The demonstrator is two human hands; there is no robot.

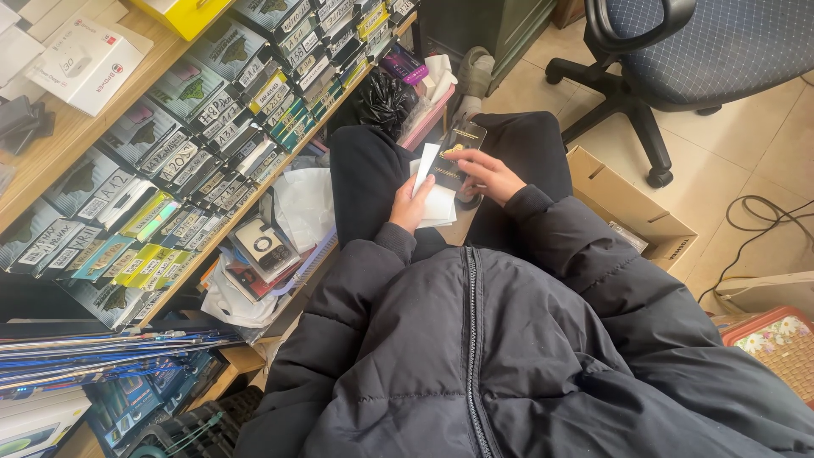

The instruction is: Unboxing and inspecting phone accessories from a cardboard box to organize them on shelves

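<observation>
Dark flat packet point(455, 153) with gold markings sits over the person's lap, pinched by right hand point(492, 175) fingers at its edge. Left hand point(410, 203) grips a white paper strip point(425, 167) beside it, above white sheets point(441, 206). Shelves of boxed stock point(203, 110) stand to the left.

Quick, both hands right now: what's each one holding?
Left hand: closed on white paper sheets, thumb by an upright white strip.
Right hand: grip closed on a flat dark package with gold print, over the lap.

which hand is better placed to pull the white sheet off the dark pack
Left, probably. The left hand already pinches the white sheet at its edge, while the right hand grips the dark pack and steadies it.
</observation>
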